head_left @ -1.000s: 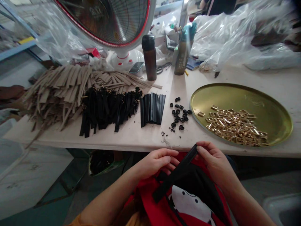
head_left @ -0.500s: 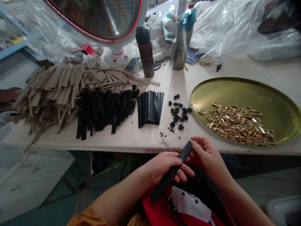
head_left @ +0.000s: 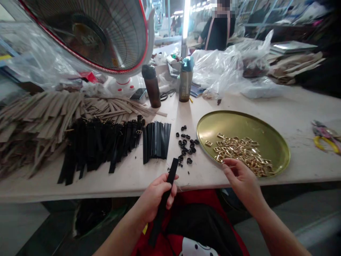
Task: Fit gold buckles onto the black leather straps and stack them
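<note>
My left hand (head_left: 162,190) is closed around a black strap (head_left: 170,174), thumb on top, with its upper end pointing toward the table and its lower end hanging over my lap. My right hand (head_left: 241,179) reaches to the near left rim of a gold oval tray (head_left: 229,119). Its thumb and fingertips are pinched together beside a heap of small gold buckles (head_left: 242,151); what is between them is too small to make out. Left of the tray lie small black rolled loops (head_left: 189,151) and a row of flat black straps (head_left: 157,140).
Black straps with buckles (head_left: 96,142) and beige strips (head_left: 39,124) pile up at left. Behind stand a fan (head_left: 87,35), a dark bottle (head_left: 153,87) and a blue-lidded bottle (head_left: 185,81). Yellow-handled pliers (head_left: 326,137) lie far right. A person (head_left: 218,28) is in the background.
My right hand has left the strap's end and moved to the buckles at the tray. The left hand still holds the strap, now tipped more upright. The view has tilted up.
</note>
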`<state>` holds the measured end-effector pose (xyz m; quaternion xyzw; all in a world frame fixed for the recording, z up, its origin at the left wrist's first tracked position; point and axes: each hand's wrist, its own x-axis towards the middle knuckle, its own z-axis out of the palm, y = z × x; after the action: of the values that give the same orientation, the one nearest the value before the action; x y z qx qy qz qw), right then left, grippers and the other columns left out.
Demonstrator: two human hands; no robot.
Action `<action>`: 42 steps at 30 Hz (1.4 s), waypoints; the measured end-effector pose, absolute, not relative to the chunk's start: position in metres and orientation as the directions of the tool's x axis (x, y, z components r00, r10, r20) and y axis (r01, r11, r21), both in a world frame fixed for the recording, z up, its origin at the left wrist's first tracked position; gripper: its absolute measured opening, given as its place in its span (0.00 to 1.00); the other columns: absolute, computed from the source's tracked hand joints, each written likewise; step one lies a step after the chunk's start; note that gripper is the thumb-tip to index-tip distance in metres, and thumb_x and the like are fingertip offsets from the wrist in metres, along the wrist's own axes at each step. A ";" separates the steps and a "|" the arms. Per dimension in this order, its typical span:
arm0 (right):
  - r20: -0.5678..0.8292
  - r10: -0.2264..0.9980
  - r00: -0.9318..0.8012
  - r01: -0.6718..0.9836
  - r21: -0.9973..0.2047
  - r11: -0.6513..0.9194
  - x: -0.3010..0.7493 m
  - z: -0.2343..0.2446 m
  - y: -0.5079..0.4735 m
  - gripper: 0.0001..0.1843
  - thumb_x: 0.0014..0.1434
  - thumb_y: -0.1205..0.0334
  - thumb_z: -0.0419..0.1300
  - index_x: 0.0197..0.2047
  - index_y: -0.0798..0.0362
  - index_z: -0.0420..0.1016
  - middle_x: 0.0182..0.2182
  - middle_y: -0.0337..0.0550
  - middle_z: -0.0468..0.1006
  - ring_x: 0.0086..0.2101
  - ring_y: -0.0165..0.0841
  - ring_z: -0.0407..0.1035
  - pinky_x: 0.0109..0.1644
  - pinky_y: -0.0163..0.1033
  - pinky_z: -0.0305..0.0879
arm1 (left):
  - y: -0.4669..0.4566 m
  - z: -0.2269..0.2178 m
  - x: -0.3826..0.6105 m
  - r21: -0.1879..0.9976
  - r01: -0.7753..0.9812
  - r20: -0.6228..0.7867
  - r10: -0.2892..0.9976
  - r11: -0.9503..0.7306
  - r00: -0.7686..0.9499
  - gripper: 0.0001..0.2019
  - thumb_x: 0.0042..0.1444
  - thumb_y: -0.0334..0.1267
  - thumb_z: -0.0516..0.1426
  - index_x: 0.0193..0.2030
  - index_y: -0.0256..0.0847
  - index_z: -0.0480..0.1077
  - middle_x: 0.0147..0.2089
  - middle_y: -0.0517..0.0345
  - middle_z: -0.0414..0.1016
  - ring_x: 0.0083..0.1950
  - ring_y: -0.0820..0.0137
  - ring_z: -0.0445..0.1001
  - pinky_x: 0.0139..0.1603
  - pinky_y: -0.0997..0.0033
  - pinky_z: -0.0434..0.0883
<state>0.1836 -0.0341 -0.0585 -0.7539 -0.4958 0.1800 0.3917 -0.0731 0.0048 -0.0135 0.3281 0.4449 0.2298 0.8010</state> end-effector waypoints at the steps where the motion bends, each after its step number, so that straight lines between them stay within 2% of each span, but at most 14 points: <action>1: 0.170 0.889 0.426 0.679 -0.709 -0.190 0.193 -0.058 -0.028 0.15 0.54 0.53 0.53 0.40 0.53 0.69 0.31 0.44 0.73 0.28 0.33 0.67 0.34 0.40 0.63 | 0.004 -0.013 -0.074 0.742 -0.054 -0.560 0.663 0.668 0.497 0.12 0.52 0.32 0.48 0.44 0.36 0.60 0.22 0.66 0.62 0.15 0.83 0.55 0.15 0.82 0.53; 4: 0.247 0.905 0.345 0.791 -0.596 -0.139 0.213 -0.057 -0.006 0.13 0.54 0.56 0.53 0.39 0.54 0.69 0.34 0.46 0.73 0.28 0.33 0.67 0.34 0.39 0.63 | 0.000 -0.012 -0.074 0.787 0.021 -0.542 0.675 0.617 0.500 0.12 0.56 0.42 0.48 0.42 0.36 0.60 0.19 0.68 0.60 0.14 0.83 0.53 0.14 0.82 0.50; 7: 0.260 0.915 0.309 0.824 -0.553 -0.121 0.219 -0.055 0.012 0.12 0.55 0.57 0.52 0.39 0.54 0.69 0.34 0.45 0.74 0.27 0.32 0.67 0.34 0.39 0.62 | -0.003 -0.012 -0.075 0.816 0.106 -0.540 0.685 0.568 0.489 0.14 0.57 0.45 0.48 0.39 0.35 0.61 0.18 0.69 0.59 0.13 0.83 0.54 0.14 0.82 0.50; 11: 0.251 0.952 0.175 0.861 -0.508 -0.024 0.204 -0.052 0.025 0.10 0.56 0.60 0.51 0.37 0.53 0.70 0.34 0.45 0.75 0.30 0.34 0.69 0.35 0.38 0.62 | -0.003 -0.012 -0.077 0.833 0.176 -0.539 0.696 0.525 0.474 0.14 0.57 0.46 0.47 0.36 0.36 0.60 0.17 0.69 0.60 0.13 0.84 0.54 0.14 0.83 0.49; 14: 0.231 0.972 0.047 0.907 -0.418 0.055 0.185 -0.047 0.034 0.10 0.57 0.62 0.50 0.36 0.52 0.71 0.34 0.44 0.75 0.32 0.34 0.69 0.35 0.36 0.61 | -0.002 -0.013 -0.075 0.842 0.190 -0.528 0.697 0.505 0.486 0.13 0.57 0.46 0.46 0.37 0.36 0.60 0.17 0.69 0.59 0.13 0.83 0.54 0.15 0.83 0.50; 19: 0.208 0.978 0.019 0.977 -0.212 0.026 0.169 -0.046 0.058 0.12 0.58 0.64 0.49 0.39 0.54 0.73 0.35 0.46 0.75 0.33 0.34 0.69 0.34 0.36 0.57 | 0.000 -0.016 -0.073 0.854 0.187 -0.508 0.696 0.486 0.508 0.14 0.57 0.46 0.46 0.38 0.36 0.60 0.18 0.68 0.60 0.14 0.83 0.55 0.15 0.82 0.51; 24: 0.124 0.992 0.006 0.997 -0.074 0.003 0.165 -0.048 0.077 0.13 0.59 0.61 0.49 0.37 0.51 0.74 0.32 0.45 0.73 0.30 0.35 0.67 0.28 0.36 0.51 | -0.001 -0.020 -0.079 0.844 0.183 -0.524 0.701 0.504 0.483 0.14 0.57 0.47 0.46 0.38 0.36 0.60 0.18 0.69 0.60 0.14 0.83 0.55 0.15 0.82 0.51; 26: 0.126 0.992 0.006 0.998 -0.066 0.003 0.162 -0.049 0.077 0.13 0.59 0.60 0.48 0.38 0.51 0.74 0.32 0.45 0.73 0.30 0.35 0.67 0.28 0.36 0.51 | -0.001 -0.022 -0.081 0.841 0.187 -0.528 0.699 0.507 0.482 0.15 0.57 0.47 0.46 0.38 0.36 0.60 0.18 0.69 0.60 0.14 0.83 0.56 0.15 0.82 0.51; 29: 0.135 0.991 -0.019 0.992 -0.124 0.036 0.157 -0.052 0.071 0.13 0.60 0.58 0.48 0.37 0.51 0.72 0.34 0.44 0.73 0.31 0.33 0.67 0.30 0.36 0.53 | -0.002 -0.025 -0.083 0.841 0.190 -0.531 0.700 0.507 0.478 0.14 0.57 0.47 0.46 0.38 0.37 0.59 0.18 0.69 0.60 0.14 0.83 0.56 0.16 0.82 0.51; 33: 0.085 0.995 -0.054 0.988 -0.138 0.065 0.150 -0.055 0.063 0.11 0.59 0.57 0.50 0.35 0.52 0.71 0.33 0.43 0.73 0.31 0.33 0.67 0.31 0.36 0.54 | -0.004 -0.027 -0.084 0.843 0.183 -0.524 0.696 0.506 0.491 0.14 0.57 0.48 0.46 0.36 0.37 0.59 0.18 0.69 0.60 0.14 0.83 0.56 0.16 0.82 0.51; 39: -0.011 0.997 -0.070 0.986 -0.155 0.068 0.150 -0.061 0.060 0.10 0.56 0.66 0.51 0.41 0.54 0.71 0.37 0.46 0.73 0.35 0.34 0.68 0.36 0.35 0.56 | -0.009 -0.026 -0.087 0.847 0.202 -0.522 0.702 0.491 0.485 0.12 0.56 0.45 0.47 0.34 0.37 0.59 0.24 0.64 0.64 0.18 0.81 0.64 0.20 0.81 0.59; 42: -0.018 0.998 -0.054 0.993 -0.106 0.052 0.150 -0.062 0.060 0.10 0.56 0.68 0.51 0.40 0.56 0.71 0.36 0.48 0.74 0.35 0.35 0.68 0.37 0.35 0.56 | -0.011 -0.023 -0.088 0.857 0.238 -0.514 0.720 0.458 0.466 0.10 0.57 0.42 0.46 0.36 0.36 0.60 0.24 0.65 0.64 0.18 0.82 0.62 0.20 0.82 0.58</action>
<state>0.1496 0.0603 -0.0615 -0.6871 -0.7245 0.0448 0.0303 -0.0879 -0.0114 -0.0233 0.4916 0.4874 0.1718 0.7009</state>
